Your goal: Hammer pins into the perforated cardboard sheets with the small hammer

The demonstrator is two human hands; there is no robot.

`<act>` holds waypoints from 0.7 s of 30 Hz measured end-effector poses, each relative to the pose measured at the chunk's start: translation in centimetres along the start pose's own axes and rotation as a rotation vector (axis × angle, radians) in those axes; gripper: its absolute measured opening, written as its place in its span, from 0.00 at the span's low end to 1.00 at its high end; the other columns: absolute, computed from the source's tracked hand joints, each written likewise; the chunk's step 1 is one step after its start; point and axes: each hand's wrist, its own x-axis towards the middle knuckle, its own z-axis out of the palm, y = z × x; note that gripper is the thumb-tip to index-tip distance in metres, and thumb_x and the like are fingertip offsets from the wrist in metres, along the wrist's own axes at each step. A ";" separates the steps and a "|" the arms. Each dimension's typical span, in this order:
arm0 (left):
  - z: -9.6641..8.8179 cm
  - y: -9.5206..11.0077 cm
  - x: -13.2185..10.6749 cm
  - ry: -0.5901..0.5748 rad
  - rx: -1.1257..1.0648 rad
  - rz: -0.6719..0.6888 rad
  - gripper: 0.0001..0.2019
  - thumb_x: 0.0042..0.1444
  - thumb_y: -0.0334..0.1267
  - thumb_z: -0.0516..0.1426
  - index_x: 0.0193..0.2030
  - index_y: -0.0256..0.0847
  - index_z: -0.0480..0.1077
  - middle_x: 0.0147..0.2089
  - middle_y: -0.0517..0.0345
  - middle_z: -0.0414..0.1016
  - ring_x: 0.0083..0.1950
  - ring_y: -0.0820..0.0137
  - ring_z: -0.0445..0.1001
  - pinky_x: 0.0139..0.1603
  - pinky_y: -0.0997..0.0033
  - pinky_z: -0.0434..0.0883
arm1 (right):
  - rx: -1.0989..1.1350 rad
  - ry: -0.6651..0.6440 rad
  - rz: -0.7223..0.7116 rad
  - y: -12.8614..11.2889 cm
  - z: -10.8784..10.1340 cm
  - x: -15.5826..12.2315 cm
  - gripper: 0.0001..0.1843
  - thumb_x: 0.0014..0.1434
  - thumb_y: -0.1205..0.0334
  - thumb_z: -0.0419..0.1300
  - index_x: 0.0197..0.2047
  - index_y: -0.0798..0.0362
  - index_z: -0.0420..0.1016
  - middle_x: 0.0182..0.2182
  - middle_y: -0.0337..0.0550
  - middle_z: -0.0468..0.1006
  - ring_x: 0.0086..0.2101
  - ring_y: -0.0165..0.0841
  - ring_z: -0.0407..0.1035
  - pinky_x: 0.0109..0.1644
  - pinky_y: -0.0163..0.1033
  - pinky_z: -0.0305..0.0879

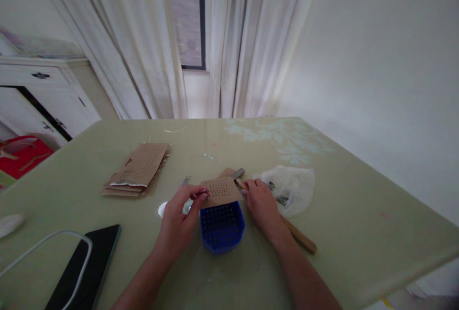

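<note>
Far left of the blue basket (223, 248), one white cabinet (43, 73) and one red bag (27, 155) are cut off by the frame; the bag's contents cannot be made out. Nearer, but well left of the basket, are one white object (10, 225), cropped at the edge, one pale cable (64, 232), and one black tablet-like slab (84, 264) partly under the cable and cropped below. Beyond the basket to its left lies one stack of perforated cardboard (143, 166), its layers too close to count.

Just left of the basket, the left hand (181, 217) pinches a small dark piece (205, 191) between thumb and fingertips, at the left edge of one perforated cardboard sheet (221, 191). The piece is too small to identify. A shiny pale item (162, 208) is mostly hidden behind this hand.

The sheet is at the basket's far side, hiding its far rim; the basket's perforated inside shows below it. Another perforated piece (225, 173) pokes out beyond, mostly covered.

Right of the basket, the right hand (263, 207) is curled over one wooden-handled hammer (300, 237), hiding the middle of the handle. Farther right, one clear plastic bag (301, 188) holds slim dark pieces (282, 200), too blurred to count.
</note>
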 end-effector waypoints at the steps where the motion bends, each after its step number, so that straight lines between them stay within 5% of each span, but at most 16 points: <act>1: 0.0 -0.1 0.0 -0.003 0.011 0.018 0.06 0.68 0.40 0.61 0.42 0.45 0.80 0.38 0.58 0.84 0.40 0.65 0.81 0.43 0.69 0.76 | -0.001 0.001 -0.001 0.0 0.0 0.0 0.10 0.73 0.67 0.57 0.51 0.53 0.79 0.49 0.56 0.80 0.47 0.45 0.76 0.50 0.43 0.67; 5: 0.2 -0.4 0.0 -0.050 0.000 0.052 0.06 0.70 0.39 0.61 0.44 0.45 0.79 0.41 0.58 0.85 0.43 0.65 0.83 0.46 0.68 0.77 | 0.021 0.034 -0.002 0.1 -1.0 0.0 0.12 0.75 0.67 0.52 0.51 0.54 0.76 0.49 0.58 0.79 0.43 0.45 0.77 0.45 0.43 0.67; 10: 0.5 -0.5 0.2 -0.069 -0.030 0.108 0.07 0.72 0.37 0.59 0.47 0.44 0.80 0.44 0.56 0.86 0.45 0.65 0.84 0.48 0.67 0.78 | 0.123 0.119 -0.058 -0.5 -6.0 -0.9 0.18 0.80 0.60 0.42 0.51 0.52 0.72 0.42 0.50 0.80 0.44 0.42 0.77 0.50 0.43 0.68; 14: 0.7 -0.3 0.4 -0.066 -0.050 0.135 0.06 0.71 0.36 0.60 0.46 0.44 0.80 0.43 0.56 0.85 0.45 0.65 0.83 0.49 0.67 0.78 | 0.377 -0.045 -0.215 -2.5 -10.5 -2.5 0.21 0.81 0.51 0.41 0.45 0.50 0.71 0.27 0.37 0.72 0.30 0.37 0.71 0.39 0.39 0.63; 17: 0.8 -0.2 0.4 -0.074 -0.064 0.149 0.07 0.71 0.34 0.59 0.47 0.45 0.81 0.44 0.56 0.86 0.46 0.65 0.83 0.50 0.67 0.78 | 0.269 -0.140 -0.297 -4.3 -12.4 -3.2 0.18 0.80 0.52 0.46 0.43 0.49 0.70 0.28 0.38 0.71 0.31 0.37 0.69 0.37 0.39 0.58; 21: 0.9 -0.1 0.4 -0.070 -0.075 0.155 0.08 0.70 0.33 0.59 0.48 0.45 0.81 0.45 0.55 0.86 0.46 0.65 0.84 0.51 0.67 0.78 | 0.179 -0.111 -0.319 -6.2 -13.4 -3.2 0.16 0.80 0.54 0.46 0.42 0.49 0.69 0.29 0.40 0.73 0.32 0.38 0.70 0.38 0.40 0.57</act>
